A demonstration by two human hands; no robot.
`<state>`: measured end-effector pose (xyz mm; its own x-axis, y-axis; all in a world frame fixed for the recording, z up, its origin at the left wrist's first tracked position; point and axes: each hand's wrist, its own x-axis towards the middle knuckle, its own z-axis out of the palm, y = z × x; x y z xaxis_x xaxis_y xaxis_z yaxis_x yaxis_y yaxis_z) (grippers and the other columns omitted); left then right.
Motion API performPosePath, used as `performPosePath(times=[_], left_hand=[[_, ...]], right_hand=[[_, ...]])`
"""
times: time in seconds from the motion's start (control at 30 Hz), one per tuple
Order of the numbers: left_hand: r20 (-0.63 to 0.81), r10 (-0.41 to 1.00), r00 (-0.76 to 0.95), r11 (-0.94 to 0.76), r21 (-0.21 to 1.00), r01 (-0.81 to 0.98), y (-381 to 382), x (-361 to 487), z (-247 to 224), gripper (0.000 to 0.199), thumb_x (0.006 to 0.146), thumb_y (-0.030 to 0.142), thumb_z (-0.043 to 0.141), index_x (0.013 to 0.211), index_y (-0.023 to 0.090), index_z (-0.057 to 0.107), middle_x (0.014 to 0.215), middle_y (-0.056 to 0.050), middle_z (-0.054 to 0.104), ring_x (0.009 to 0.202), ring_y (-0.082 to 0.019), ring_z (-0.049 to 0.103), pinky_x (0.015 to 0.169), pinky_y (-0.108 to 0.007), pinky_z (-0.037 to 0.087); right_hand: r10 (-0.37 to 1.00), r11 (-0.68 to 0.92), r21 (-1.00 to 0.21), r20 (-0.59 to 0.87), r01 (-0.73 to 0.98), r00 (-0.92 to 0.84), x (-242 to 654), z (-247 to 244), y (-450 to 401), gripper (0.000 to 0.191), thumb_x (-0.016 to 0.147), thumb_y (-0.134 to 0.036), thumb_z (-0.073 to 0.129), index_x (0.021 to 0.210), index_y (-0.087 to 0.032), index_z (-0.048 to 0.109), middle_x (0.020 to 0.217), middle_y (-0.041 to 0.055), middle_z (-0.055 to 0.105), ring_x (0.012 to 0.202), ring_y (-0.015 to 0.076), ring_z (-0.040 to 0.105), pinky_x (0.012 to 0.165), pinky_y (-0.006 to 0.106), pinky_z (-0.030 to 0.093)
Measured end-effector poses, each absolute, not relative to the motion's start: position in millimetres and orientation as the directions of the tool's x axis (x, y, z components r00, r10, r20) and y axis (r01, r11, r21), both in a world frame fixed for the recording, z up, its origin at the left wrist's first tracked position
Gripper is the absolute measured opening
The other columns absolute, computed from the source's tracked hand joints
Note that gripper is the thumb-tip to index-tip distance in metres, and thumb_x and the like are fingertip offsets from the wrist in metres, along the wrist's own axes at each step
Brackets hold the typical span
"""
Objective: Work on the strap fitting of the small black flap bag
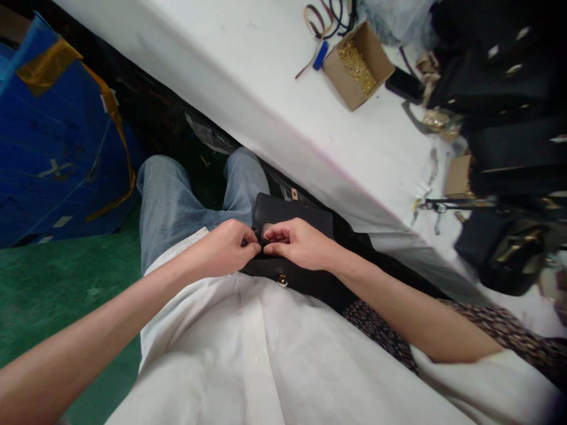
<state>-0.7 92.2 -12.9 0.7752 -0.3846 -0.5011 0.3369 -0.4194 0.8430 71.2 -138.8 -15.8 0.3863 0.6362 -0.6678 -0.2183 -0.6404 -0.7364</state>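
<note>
A black handbag (295, 213) rests on my lap with its flap raised. On its front, close to my shirt, sits a small gold clasp (282, 280). My left hand (231, 245) is at the bag's opening, thumb and fingertips pinched together. Facing it from the other side, my right hand (300, 243) has curled fingers and its thumb near the left fingertips. Something small and dark lies between the two hands, but the fingers hide most of it.
Beside me runs a white-covered table (266, 77). It carries a cardboard box (343, 82) of gold hardware, a blue object (320, 55), a black phone (404, 84) and several black bags (500, 248). A large blue sack (66, 147) stands on the green floor (57, 301).
</note>
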Motion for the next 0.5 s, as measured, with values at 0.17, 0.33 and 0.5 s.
performPosePath(times=[0.17, 0.33, 0.5], left_hand=[[-0.533, -0.339, 0.775, -0.468, 0.810, 0.353, 85.4, 2.1, -10.0, 0.025, 0.093, 0.024, 0.058, 0.082, 0.018, 0.080, 0.072, 0.000, 0.067, 0.071, -0.017, 0.060, 0.064, -0.032, 0.037], [-0.482, -0.178, 0.858, -0.583, 0.754, 0.303, 71.0, 2.0, -14.0, 0.024, 0.087, 0.013, 0.057, 0.073, 0.016, 0.076, 0.062, -0.002, 0.060, 0.063, -0.016, 0.056, 0.062, -0.035, 0.032], [-0.402, -0.114, 0.909, -0.562, 0.780, 0.274, 65.3, -6.3, -28.3, 0.023, 0.090, 0.017, 0.058, 0.075, 0.019, 0.076, 0.072, -0.005, 0.072, 0.070, -0.019, 0.065, 0.064, -0.035, 0.036]], right_hand=[[0.659, -0.650, -0.749, -0.640, -0.130, 0.394, 74.2, -16.9, -140.8, 0.011, 0.092, -0.029, 0.072, 0.096, -0.020, 0.077, 0.087, -0.0003, 0.074, 0.082, 0.0174, 0.064, 0.073, 0.030, 0.045], [0.665, -0.664, -0.746, -0.626, -0.061, 0.408, 77.2, -16.3, -139.0, 0.008, 0.092, -0.026, 0.071, 0.093, -0.019, 0.076, 0.086, -0.0007, 0.074, 0.081, 0.0167, 0.064, 0.073, 0.030, 0.043], [0.646, -0.677, -0.733, -0.634, -0.063, 0.426, 76.1, -16.7, -139.3, 0.008, 0.093, -0.025, 0.071, 0.092, -0.019, 0.076, 0.084, -0.0010, 0.075, 0.080, 0.0161, 0.064, 0.072, 0.030, 0.044]])
